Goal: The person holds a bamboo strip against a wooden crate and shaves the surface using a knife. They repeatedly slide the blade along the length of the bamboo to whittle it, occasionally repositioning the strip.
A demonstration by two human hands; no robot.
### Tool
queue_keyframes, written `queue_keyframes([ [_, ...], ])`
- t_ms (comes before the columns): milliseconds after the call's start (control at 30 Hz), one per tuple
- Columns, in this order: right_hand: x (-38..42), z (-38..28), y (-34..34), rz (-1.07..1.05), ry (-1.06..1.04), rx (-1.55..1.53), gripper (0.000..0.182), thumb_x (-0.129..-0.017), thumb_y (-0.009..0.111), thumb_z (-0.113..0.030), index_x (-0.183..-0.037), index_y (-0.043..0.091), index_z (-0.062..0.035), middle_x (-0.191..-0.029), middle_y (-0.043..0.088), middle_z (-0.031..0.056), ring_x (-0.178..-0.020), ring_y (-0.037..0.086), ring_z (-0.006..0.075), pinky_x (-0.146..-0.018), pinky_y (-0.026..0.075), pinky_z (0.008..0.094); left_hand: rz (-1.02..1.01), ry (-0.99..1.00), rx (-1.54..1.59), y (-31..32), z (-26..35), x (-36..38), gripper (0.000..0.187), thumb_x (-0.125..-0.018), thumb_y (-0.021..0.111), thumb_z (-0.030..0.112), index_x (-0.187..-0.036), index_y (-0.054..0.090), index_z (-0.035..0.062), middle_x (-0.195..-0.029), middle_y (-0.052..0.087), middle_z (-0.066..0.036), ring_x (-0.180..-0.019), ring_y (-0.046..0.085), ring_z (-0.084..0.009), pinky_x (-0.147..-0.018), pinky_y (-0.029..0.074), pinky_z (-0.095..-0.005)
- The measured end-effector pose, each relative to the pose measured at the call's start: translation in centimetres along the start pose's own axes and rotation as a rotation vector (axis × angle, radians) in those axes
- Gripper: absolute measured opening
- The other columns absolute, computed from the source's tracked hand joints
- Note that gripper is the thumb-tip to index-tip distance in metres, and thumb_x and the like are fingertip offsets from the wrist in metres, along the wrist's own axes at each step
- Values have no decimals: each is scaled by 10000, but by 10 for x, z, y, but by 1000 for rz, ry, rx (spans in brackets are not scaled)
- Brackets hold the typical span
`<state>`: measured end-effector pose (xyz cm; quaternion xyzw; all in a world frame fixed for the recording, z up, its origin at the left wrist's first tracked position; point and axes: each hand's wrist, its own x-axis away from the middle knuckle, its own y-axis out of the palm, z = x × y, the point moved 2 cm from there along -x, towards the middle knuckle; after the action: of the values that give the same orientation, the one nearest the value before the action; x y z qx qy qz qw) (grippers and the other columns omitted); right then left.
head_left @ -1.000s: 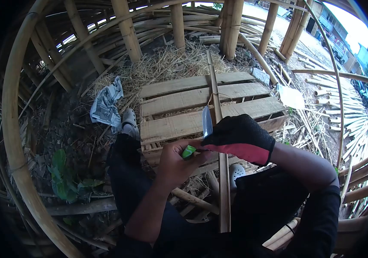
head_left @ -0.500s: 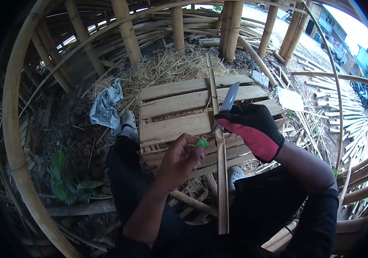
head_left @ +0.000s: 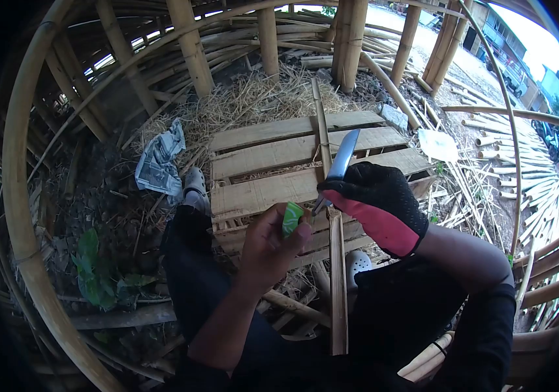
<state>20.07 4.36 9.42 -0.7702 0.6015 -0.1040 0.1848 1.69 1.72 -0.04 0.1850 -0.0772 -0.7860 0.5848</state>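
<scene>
My bare left hand (head_left: 270,245) pinches a small green packet (head_left: 292,219) with pale markings between thumb and fingers. What it contains is hidden. A black glove with a red palm covers my right hand (head_left: 384,202), which is closed around a knife (head_left: 343,155), its shiny blade tilted up and away from me. Both hands are close together but apart. Beneath them, a long split bamboo strip (head_left: 337,281) runs from my lap towards the wooden slatted crate (head_left: 263,196). A narrower length of bamboo (head_left: 322,124) lies across the slats, and my right hand hides part of the area between.
Crumpled newspaper (head_left: 160,160) lies left of the crate, near my shoe (head_left: 196,183). Straw (head_left: 240,104) and upright bamboo posts (head_left: 270,46) stand behind it. Many cut bamboo poles (head_left: 527,176) cover the ground at right. A curved bamboo pole (head_left: 21,196) rises at left.
The green packet has turned in my left hand, so more of its patterned face shows. The knife has shifted slightly left and down with my right hand, its blade face now catching more light.
</scene>
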Motion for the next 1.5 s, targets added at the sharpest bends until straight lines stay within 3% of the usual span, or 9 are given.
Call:
queue_keyframes([
  [67,1,2,0,-18,-54,86,197,-924,728,-180,-1060,732,-38,-914,709,81,-823,654,106,-744,516,278,81,-5,13,-1,0,1,163,-958,661,88,-1096,636,6,-861,606,23,-749,527,-21,-641,437,-199],
  [433,-1,9,10,-76,-41,229,188,-928,710,-237,-1047,744,-95,-896,691,92,-789,673,189,-716,535,315,125,102,-84,0,-1,5,78,-949,661,49,-1005,671,-3,-796,607,37,-709,519,-11,-618,422,-193],
  [500,-3,11,4,-150,-545,623,182,-925,690,-258,-1044,746,-132,-898,688,88,-808,668,230,-720,542,342,111,101,-93,0,-1,5,77,-951,655,48,-1007,670,-3,-797,610,34,-712,522,-10,-619,422,-191],
  [533,-7,14,1,-150,-546,623,182,-925,690,-258,-1044,746,-132,-898,688,88,-808,668,230,-720,542,342,127,88,-98,0,-2,5,81,-953,650,47,-1013,670,-3,-795,608,33,-713,522,-9,-618,421,-190],
  [600,-7,14,1,-187,-920,841,248,-894,661,-228,-1119,711,-137,-969,698,81,-825,679,282,-733,562,355,143,74,-103,1,-3,5,85,-955,645,46,-1019,669,-4,-793,607,33,-714,523,-8,-617,419,-189],
  [800,-7,22,3,-228,-899,679,285,-856,652,-177,-1137,696,-158,-971,707,70,-850,679,281,-741,565,378,163,38,-116,0,-5,5,147,-972,608,47,-1104,607,-17,-749,568,5,-622,487,-47,-571,421,-245],
  [867,-6,20,4,-229,-905,692,275,-853,657,-181,-1123,698,-153,-969,707,73,-848,678,282,-741,564,380,159,34,-68,-1,-4,5,124,-955,652,66,-1050,669,-13,-791,617,36,-694,522,-7,-605,426,-191],
  [1233,-4,13,7,-166,-863,842,220,-841,679,-197,-1053,707,-143,-908,680,88,-834,678,284,-707,571,370,138,18,-100,1,4,4,136,-954,673,98,-1038,681,-9,-790,617,38,-685,519,-2,-590,406,-178],
  [1500,-4,7,4,-183,-932,667,213,-893,716,-217,-1094,711,-146,-955,680,85,-832,684,271,-714,560,345,155,25,-83,0,6,6,113,-959,665,104,-1001,678,0,-782,615,30,-676,515,-2,-582,401,-182],
])
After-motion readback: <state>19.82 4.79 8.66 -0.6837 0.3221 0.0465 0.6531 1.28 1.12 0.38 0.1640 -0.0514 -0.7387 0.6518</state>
